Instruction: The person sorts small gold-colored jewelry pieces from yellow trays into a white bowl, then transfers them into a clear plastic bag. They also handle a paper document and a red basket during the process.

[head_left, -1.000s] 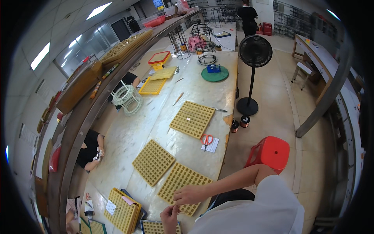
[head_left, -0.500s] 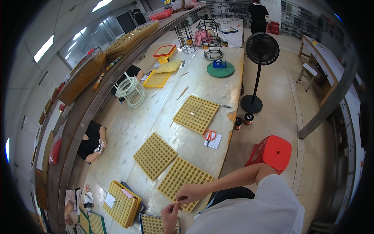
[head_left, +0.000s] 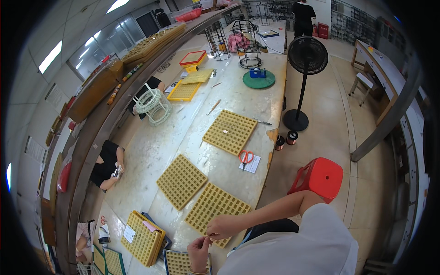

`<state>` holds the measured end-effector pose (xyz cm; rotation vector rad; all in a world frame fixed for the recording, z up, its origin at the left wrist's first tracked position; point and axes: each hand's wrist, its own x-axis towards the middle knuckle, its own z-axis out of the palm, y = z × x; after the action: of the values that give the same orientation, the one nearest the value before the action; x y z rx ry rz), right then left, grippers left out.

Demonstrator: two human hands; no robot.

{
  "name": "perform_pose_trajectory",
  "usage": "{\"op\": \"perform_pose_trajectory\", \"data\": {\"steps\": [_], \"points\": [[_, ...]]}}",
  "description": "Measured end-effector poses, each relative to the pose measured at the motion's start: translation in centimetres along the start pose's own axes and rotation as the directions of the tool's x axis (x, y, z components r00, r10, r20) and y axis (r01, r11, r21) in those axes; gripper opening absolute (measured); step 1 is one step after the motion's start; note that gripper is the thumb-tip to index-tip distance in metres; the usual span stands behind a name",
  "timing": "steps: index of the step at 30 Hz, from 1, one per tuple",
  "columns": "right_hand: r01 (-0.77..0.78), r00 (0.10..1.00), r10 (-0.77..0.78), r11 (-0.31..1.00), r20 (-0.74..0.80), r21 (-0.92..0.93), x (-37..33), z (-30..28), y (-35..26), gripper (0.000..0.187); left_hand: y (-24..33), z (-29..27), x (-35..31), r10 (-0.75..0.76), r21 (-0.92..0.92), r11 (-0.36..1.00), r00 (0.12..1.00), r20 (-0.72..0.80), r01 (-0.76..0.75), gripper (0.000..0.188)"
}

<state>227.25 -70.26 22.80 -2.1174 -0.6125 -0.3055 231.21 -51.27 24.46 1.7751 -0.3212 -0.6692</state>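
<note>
Over the lower edge of a yellow grid tray (head_left: 215,204), my left hand (head_left: 199,253) and my right hand (head_left: 222,227) meet fingertip to fingertip. Both are closed in a pinch. Whatever small thing sits between the fingers is too tiny to make out. Just beyond lies a second yellow grid tray (head_left: 182,181), turned cornerwise. Farther up the table rests a third grid tray (head_left: 229,132) with a small white piece on it. Red-handled scissors (head_left: 246,157) lie on a white paper slip (head_left: 250,165) beside it. Below my left hand another grid tray (head_left: 178,263) is partly hidden.
A stack of yellow trays (head_left: 143,240) stands at the left. Farther off are a green disc (head_left: 259,80) with a blue tape dispenser, and black wire frames (head_left: 247,46). A red stool (head_left: 321,178) and a black fan (head_left: 307,57) stand right of the table. Co-workers sit across it.
My hands stay pinched together over the tray, nearly in place. The view has shifted very slightly. Across the table, a co-worker's hands have moved a little.
</note>
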Motion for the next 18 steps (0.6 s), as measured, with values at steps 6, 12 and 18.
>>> {"op": "perform_pose_trajectory", "data": {"steps": [6, 12, 18], "points": [[-0.18, 0.976, 0.14, 0.95, 0.169, 0.254, 0.3, -1.6, -0.2, 0.016, -0.3, 0.2, 0.1, 0.092, 0.104, 0.991, 0.995, -0.024, -0.089, 0.01], [-0.706, 0.687, 0.441, 0.213, 0.578, 0.676, -0.2, 0.2, 0.9, 0.018, 0.4, 0.2, -0.4, 0.226, 0.228, 0.947, 0.974, 0.029, -0.226, 0.008], [-0.661, 0.724, 0.495, 0.298, 0.481, 0.688, -1.3, -0.2, 0.1, 0.019, 0.4, 0.5, -0.5, 0.263, 0.275, 0.921, 0.962, 0.076, -0.274, 0.008]]}}
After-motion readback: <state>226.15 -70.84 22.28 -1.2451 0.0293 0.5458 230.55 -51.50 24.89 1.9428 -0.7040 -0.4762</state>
